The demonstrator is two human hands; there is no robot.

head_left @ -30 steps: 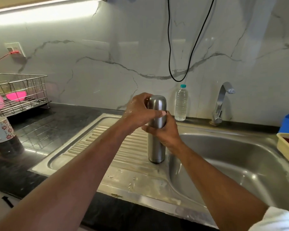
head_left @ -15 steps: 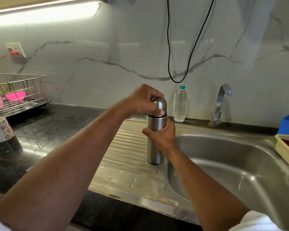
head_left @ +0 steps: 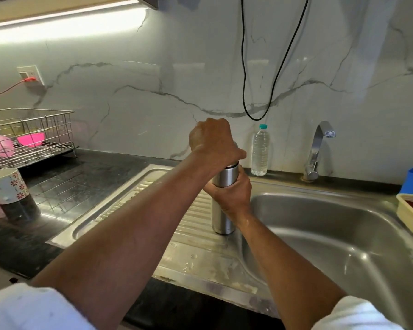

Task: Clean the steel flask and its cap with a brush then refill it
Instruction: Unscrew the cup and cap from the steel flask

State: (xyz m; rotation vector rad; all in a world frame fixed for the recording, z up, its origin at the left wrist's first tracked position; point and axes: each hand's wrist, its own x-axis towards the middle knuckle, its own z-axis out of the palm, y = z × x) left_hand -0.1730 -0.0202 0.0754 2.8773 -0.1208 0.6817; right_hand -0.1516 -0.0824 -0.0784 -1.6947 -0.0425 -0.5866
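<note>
No readable text anywhere — the water bottle [head_left: 260,152] label seems blank.

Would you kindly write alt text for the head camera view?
A person's left hand grips the cap of an upright steel flask while the right hand holds its body, on the sink's draining board. A water bottle and tap stand behind.

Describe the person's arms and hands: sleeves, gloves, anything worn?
Both hands, left and right, are bare: no gloves, and no rings, watch or bands visible. Forearms are uncovered. White sleeves show at the bottom corners, ending above the elbows. Both hands look wet.
</note>
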